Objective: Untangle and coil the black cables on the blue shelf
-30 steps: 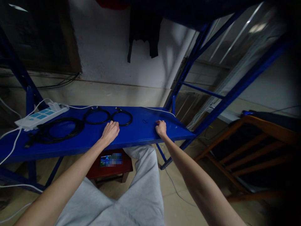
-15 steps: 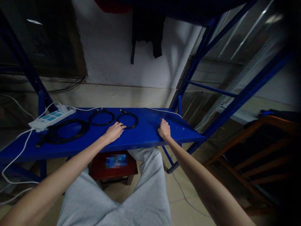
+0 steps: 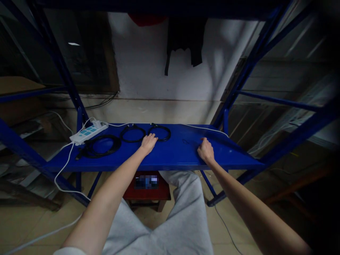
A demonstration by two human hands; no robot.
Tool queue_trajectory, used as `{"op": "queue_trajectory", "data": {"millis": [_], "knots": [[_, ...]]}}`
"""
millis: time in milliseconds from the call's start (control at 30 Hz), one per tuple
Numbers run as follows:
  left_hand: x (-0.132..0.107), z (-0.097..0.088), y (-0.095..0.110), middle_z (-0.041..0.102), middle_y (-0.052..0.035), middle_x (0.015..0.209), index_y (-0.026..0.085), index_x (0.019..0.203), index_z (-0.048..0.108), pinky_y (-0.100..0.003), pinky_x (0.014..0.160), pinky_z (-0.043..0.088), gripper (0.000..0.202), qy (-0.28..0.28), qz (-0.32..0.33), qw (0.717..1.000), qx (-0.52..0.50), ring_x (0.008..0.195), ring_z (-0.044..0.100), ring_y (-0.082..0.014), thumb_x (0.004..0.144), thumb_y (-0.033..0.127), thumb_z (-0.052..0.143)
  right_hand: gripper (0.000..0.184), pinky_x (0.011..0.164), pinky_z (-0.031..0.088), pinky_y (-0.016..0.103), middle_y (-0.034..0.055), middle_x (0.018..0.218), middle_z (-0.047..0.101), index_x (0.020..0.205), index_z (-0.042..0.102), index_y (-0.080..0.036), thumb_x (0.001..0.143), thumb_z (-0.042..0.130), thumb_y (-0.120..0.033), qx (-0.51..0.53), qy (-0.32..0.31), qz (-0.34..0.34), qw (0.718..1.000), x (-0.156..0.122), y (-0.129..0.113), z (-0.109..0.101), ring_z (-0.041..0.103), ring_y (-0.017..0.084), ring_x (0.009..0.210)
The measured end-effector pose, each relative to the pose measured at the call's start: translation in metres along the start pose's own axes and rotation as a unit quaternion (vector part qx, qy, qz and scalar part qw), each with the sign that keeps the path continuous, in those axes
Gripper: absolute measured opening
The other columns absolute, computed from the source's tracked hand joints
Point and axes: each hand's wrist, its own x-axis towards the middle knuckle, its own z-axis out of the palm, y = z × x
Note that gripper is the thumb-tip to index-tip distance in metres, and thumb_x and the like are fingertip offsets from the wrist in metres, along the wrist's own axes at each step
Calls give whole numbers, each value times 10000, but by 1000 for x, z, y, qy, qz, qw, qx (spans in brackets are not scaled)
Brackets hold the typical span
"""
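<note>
My left hand (image 3: 149,143) lies over the shelf with its fingers stretched forward, at the near left edge of a small coiled black cable (image 3: 169,134). Its fingertips seem to touch that coil; it is not gripped. A second small coiled black cable (image 3: 123,134) lies just left of it. My right hand (image 3: 205,150) rests on the shelf further right, fingers curled in; whether anything is inside them is hidden. Between the hands is a thin dark cable tie or wire (image 3: 185,141).
On the blue shelf (image 3: 172,156), a larger black cable coil (image 3: 117,146) lies near a white power strip (image 3: 89,133). A white cord runs along the back. Blue posts (image 3: 225,120) stand at the sides. Below, a red-brown stool (image 3: 164,191) bears a blurred item.
The view has swung left, so everything appears further right. My right hand sits slightly further from the thin tie; the coils stay in place on the shelf.
</note>
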Motion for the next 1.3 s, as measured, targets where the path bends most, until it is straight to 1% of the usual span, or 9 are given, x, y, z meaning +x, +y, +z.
{"op": "queue_trajectory", "data": {"millis": [133,233,367,500,633,867,1033,1167,1300], "knots": [[-8,-9,-1,414,-183,1545,211,1547,386,-456,995,465,621,25,-2,999,-27,1329,488,-331,942,73,387,511,872,464,416,164,1034,617,1311,472,-101,803,440,-150,38,6,13,999,2,6,3,590,300,989],[-41,-21,-21,355,-143,1599,282,1610,207,-472,1036,441,719,75,25,996,-39,1355,472,-323,941,98,399,537,834,478,415,147,970,621,1300,478,-108,766,451,-150,74,12,4,997,3,11,6,603,294,912],[-109,-37,-78,442,-121,1528,274,1541,352,-450,1046,444,575,120,-26,992,-29,1309,510,-301,973,198,397,563,806,483,399,116,922,620,1285,490,-128,723,487,-160,114,14,-19,993,5,13,12,598,271,833],[-177,-45,-140,613,-114,1223,206,1212,574,-397,975,490,337,181,-159,969,-62,1126,601,-267,1006,401,392,555,809,474,381,113,916,624,1263,513,-129,709,491,-143,130,19,-33,991,5,11,13,587,255,815],[-221,-38,-169,627,-64,1009,216,970,570,-354,842,519,394,126,-212,964,-102,918,632,-234,961,586,433,528,798,463,358,109,912,625,1229,535,-127,703,495,-130,133,17,-28,991,4,8,10,574,238,801],[-221,-39,-165,635,-104,1018,230,909,591,-406,834,502,380,39,-121,992,23,980,619,-299,945,576,438,413,778,450,342,115,930,616,1129,582,-141,726,490,-128,122,13,-35,992,-2,6,7,558,230,801],[-208,-62,-171,656,-91,923,220,946,605,-396,810,489,351,119,-145,982,-23,943,620,-294,965,525,433,359,796,452,358,140,978,622,1092,599,-145,752,485,-147,103,10,-51,993,-5,2,6,566,246,829],[-191,-81,-187,587,-12,711,190,830,556,-318,653,449,321,235,-231,925,-192,672,564,-192,933,494,552,402,793,456,361,143,986,630,1130,584,-143,738,498,-158,113,10,-49,992,-3,2,8,574,249,825],[-162,-100,-209,372,73,565,188,809,416,-257,549,380,264,357,-332,756,-436,495,376,-96,1018,346,448,536,771,465,350,81,860,638,1223,525,-145,687,510,-154,181,-3,-24,983,1,9,11,581,237,775]]}}
